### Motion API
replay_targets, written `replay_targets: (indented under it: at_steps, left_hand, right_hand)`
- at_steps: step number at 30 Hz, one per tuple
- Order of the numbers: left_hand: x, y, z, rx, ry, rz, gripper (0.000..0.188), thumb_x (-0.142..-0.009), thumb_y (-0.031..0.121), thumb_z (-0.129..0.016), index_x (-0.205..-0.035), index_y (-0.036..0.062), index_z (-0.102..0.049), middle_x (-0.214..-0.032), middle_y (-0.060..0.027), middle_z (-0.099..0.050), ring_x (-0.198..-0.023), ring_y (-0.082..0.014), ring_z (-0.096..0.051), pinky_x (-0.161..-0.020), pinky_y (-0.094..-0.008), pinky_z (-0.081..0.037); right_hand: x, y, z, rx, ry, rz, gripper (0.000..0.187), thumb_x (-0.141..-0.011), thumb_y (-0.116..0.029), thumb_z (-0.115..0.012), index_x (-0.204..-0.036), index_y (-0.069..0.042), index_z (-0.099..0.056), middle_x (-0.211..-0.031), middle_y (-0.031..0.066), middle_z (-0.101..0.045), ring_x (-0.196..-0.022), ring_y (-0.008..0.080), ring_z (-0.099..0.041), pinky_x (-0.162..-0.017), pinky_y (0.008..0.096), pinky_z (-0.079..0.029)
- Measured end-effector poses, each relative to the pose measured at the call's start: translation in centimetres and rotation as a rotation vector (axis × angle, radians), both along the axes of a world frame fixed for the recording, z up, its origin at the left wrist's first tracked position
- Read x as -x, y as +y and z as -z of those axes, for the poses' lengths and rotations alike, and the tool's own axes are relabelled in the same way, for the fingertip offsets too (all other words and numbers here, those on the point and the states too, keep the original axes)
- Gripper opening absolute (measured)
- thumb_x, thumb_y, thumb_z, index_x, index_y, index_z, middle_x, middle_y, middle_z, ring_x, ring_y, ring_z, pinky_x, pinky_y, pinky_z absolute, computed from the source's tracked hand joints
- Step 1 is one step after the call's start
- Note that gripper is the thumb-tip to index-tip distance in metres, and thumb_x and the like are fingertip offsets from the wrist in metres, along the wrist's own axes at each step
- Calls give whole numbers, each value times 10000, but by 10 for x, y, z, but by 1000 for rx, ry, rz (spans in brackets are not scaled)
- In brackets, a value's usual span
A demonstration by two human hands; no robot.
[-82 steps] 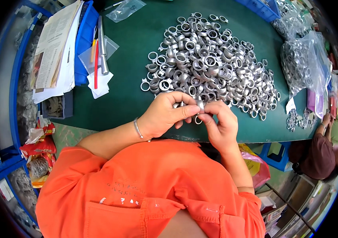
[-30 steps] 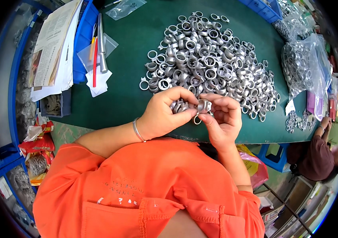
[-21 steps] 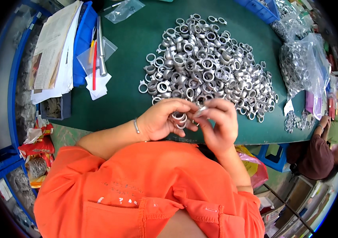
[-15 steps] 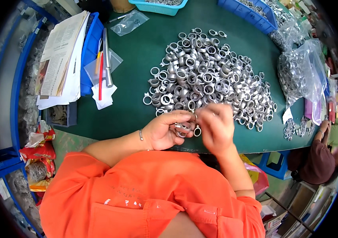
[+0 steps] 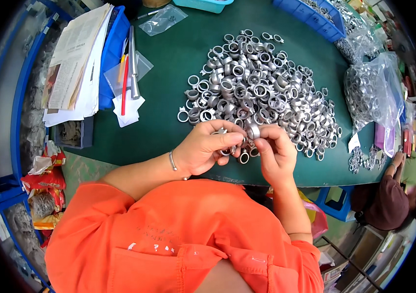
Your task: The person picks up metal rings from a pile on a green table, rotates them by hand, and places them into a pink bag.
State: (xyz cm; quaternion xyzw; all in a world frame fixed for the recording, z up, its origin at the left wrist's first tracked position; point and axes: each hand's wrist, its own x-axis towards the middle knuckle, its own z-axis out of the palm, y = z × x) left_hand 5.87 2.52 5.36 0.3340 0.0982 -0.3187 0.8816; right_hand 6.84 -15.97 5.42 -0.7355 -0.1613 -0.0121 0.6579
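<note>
Right hand (image 5: 277,155): grip narrow, thumb and forefinger pinching one metal ring (image 5: 253,132) at frame centre. Left hand (image 5: 200,150): fingers curled round a few more rings (image 5: 224,152), fingertips just beside the pinched one. Progress, by my reckoning: one piece in handling, a handful gathered, the bulk not in hand. That bulk is a large heap (image 5: 261,93) on the green surface (image 5: 161,97), upper centre; too small to tell whether its pieces are already worked. Upper right: clear bag (image 5: 363,93) of similar rings.
</note>
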Motion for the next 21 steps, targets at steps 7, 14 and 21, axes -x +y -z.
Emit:
replay_targets:
  at_steps: [7, 14, 21]
  left_hand:
    - [0, -7, -4, -477, -556, -77, 89, -791, 32, -640, -870, -4, -617, -876, -75, -588, -743, -138, -563, -564, -219, -421]
    - [3, -7, -3, -713, -891, -131, 96, -732, -2, -678, -822, 23, -655, -864, -53, -589, -815, -133, -563, -712, -250, -448]
    - [4, -8, -8, -607, -573, -108, 215, -757, -30, -606, -964, 26, -587, -868, -63, -587, -748, -147, -584, -562, -226, -468]
  right_hand:
    - [-3, 1, -5, 229, -404, -43, 184, -702, 74, -636, -853, -11, -575, -864, 119, -597, -736, 257, -566, -659, 299, -458]
    - [5, -1, -3, -301, 353, -103, 215, -961, -127, -399, -1037, 26, -528, -822, 72, -590, -708, 104, -563, -618, 213, -464]
    - [6, 5, -5, -325, 84, -95, 241, -746, 107, -623, -966, 21, -578, -1039, 124, -519, -876, 155, -567, -719, 272, -500]
